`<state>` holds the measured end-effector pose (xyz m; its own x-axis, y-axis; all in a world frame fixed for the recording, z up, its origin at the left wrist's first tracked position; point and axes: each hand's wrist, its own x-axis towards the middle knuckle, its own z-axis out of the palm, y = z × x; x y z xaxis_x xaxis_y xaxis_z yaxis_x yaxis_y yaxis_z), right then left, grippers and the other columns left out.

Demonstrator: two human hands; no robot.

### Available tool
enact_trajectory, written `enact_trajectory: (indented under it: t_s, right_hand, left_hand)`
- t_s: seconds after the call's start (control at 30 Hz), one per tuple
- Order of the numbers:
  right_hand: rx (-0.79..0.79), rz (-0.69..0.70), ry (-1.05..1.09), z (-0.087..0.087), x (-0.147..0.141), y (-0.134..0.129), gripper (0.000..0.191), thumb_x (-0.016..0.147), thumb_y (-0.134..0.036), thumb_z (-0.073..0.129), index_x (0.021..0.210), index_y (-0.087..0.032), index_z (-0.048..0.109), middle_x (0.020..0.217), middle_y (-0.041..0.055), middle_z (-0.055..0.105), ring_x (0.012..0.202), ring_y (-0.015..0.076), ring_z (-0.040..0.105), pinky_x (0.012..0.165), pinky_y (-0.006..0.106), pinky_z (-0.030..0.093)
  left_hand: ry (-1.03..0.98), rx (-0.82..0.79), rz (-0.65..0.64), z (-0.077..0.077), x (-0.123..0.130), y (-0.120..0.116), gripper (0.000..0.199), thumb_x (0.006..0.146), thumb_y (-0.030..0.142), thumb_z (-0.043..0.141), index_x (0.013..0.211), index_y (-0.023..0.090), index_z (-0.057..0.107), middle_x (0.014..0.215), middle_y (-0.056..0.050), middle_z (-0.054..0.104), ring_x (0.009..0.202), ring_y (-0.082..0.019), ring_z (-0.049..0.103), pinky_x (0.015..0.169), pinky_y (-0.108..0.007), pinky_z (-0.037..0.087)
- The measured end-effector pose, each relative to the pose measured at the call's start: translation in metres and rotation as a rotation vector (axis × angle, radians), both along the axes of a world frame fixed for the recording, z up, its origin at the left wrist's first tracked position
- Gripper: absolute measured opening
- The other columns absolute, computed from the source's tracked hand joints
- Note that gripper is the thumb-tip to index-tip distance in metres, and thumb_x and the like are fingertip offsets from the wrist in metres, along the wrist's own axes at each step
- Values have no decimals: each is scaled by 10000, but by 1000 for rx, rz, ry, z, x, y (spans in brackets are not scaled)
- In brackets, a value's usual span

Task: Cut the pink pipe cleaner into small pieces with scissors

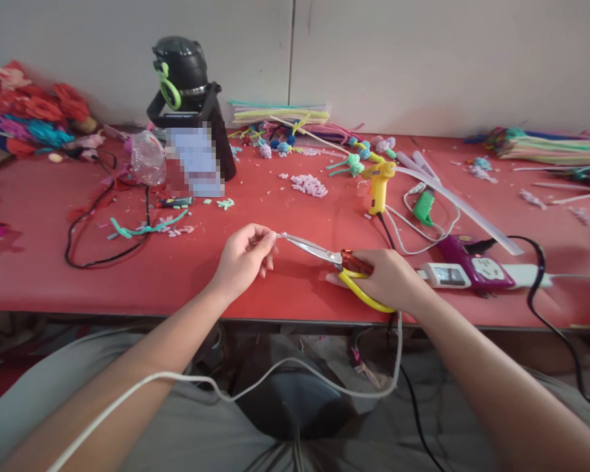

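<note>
My right hand (391,278) is wrapped round the handles of a pair of scissors (314,249), one handle yellow and the other reddish-orange. The narrow blades point left and look nearly closed. At their tips my left hand (248,255) pinches thumb against forefinger. Whatever sits between those fingertips is too small to make out, though a pale speck shows by the blade tips. Beyond the hands lies a pile of short pale pink pieces (309,185). Mint-green fuzzy strips (150,229) rest to the left among pink scraps.
A yellow glue gun (379,187) stands behind the scissors with its cord trailing forward. A black bottle (187,98) holds up a phone (196,160). Bundled pipe cleaners (555,149) lie back right. A purple power socket (476,262) and a white cable (275,370) are close by.
</note>
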<state>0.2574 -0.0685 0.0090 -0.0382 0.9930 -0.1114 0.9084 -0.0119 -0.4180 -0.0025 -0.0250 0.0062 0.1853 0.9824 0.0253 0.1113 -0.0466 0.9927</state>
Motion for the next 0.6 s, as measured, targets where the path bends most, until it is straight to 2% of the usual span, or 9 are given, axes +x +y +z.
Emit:
enact_trajectory:
  t_s: [0.6]
  right_hand:
    - [-10,-26,-34,1,-3,1,686,649,-889,533,579,-219,400,564,-11,442,551,123,323,518,275,246]
  left_hand:
    - [32,2,13,0,3,1,219,897,362,637,809,164,600,678,-7,635,468,-68,540,392,-183,403]
